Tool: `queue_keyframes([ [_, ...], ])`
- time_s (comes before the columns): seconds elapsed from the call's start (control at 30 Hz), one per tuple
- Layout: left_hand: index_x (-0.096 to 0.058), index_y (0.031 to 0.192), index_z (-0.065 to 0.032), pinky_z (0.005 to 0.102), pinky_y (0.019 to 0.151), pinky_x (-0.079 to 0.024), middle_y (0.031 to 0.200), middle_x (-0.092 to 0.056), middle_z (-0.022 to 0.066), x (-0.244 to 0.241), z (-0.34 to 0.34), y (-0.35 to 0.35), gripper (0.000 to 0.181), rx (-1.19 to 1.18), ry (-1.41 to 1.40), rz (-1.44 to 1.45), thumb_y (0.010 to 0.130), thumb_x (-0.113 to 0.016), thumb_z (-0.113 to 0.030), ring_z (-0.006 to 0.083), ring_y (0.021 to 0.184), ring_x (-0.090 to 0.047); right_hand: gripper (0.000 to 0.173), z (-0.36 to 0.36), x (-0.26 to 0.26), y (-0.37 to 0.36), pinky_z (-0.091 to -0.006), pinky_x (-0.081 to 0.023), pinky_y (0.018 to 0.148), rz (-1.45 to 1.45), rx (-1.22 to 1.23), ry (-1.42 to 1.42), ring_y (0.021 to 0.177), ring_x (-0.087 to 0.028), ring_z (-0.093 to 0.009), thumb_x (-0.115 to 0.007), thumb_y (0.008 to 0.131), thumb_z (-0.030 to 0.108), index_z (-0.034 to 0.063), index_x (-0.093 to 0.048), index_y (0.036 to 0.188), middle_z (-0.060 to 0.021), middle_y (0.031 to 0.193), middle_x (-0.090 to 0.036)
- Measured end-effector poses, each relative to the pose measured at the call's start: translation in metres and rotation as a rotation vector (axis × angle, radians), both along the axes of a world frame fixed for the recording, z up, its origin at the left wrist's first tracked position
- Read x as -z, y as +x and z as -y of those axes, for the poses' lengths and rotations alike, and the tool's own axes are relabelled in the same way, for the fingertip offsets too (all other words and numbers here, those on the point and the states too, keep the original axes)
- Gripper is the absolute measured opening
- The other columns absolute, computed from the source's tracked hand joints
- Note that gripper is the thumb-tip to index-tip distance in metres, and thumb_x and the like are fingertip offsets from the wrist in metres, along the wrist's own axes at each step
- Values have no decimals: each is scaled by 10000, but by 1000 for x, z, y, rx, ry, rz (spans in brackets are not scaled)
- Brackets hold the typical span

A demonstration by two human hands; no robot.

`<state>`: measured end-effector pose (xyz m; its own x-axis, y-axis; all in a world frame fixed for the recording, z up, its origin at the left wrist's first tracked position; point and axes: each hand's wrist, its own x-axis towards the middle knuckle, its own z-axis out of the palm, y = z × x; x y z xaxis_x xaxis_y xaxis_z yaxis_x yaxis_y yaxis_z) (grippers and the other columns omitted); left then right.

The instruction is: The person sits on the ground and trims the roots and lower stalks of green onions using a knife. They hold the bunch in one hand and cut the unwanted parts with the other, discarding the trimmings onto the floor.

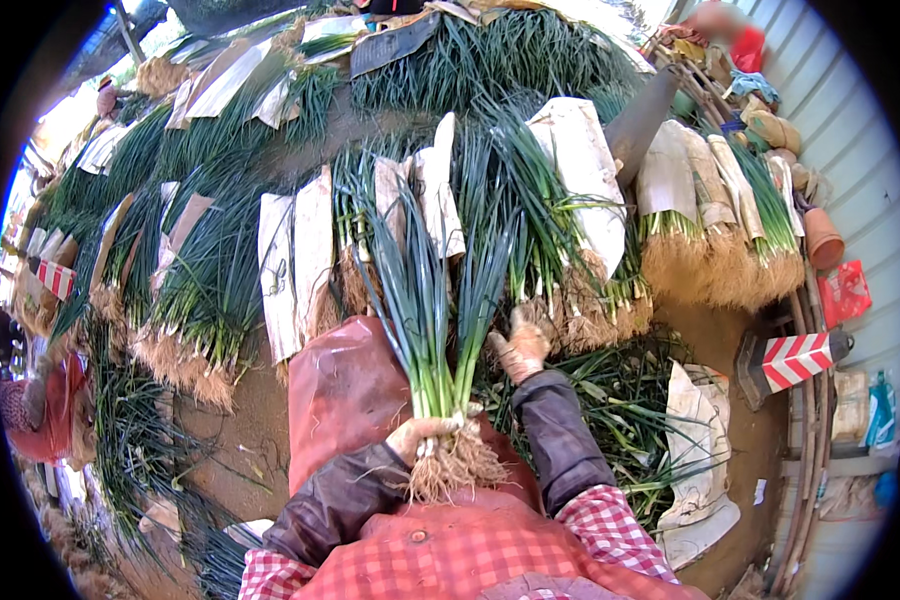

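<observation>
My left hand grips a bunch of green onions by the white stalks, just above the pale, tangled roots, over a red apron. The long green leaves point away from me and fan apart into two sheaves. Off to the right of the bunch, my right hand is raised with the thumb and a finger apart, and nothing shows in it. It is near the roots of more green onions on the ground. Both hands look soiled or thinly gloved; the left fingers are partly hidden behind the stalks.
Rows of green onions and pale wrapping sheets lie ahead. Loose leaves and a white sack are at my right. A red-and-white striped cone lies by wooden poles and a corrugated wall. Other people are at the far edges.
</observation>
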<state>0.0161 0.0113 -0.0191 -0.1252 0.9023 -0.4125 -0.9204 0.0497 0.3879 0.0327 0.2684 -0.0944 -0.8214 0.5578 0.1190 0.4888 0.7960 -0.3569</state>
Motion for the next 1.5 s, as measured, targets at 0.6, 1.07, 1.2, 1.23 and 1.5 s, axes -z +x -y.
queue_keyframes([
  [0.6,-353,1399,22,530,985,-466,1187,-607,203,-3,8,-10,642,-201,80,113,843,-628,-143,376,1152,-571,478,-32,18,54,-430,-483,865,-210,98,-243,970,-630,-370,-638,852,420,66,-609,1171,-214,1011,-665],
  [1.07,-472,1295,44,446,1034,-443,1364,-497,217,9,-7,-11,510,-263,21,144,836,-602,-135,303,1198,-547,203,63,-87,64,-334,-508,669,-238,-502,-647,758,-655,-250,-636,888,203,24,-668,977,-131,853,-673],
  [1.2,-478,1289,32,475,1031,-441,1366,-490,231,6,-5,-8,487,-269,80,170,851,-603,-142,326,1200,-546,246,65,-98,70,-344,-530,774,-315,-506,-671,857,-671,-268,-653,863,139,-1,-640,1065,-135,902,-685],
  [1.23,-477,1293,25,497,1044,-425,1378,-478,239,1,-6,-7,481,-291,98,192,860,-599,-143,341,1222,-527,310,62,-109,65,-376,-527,755,-241,-295,-1052,840,-665,-294,-636,877,200,-9,-623,1105,-161,1005,-678],
  [1.5,-484,1288,22,495,981,-480,1260,-569,251,25,6,-5,452,-242,113,91,894,-581,-176,373,1128,-584,306,42,-82,22,-272,-471,636,228,-414,-1340,688,-579,-113,-604,936,338,36,-647,962,-33,824,-652],
])
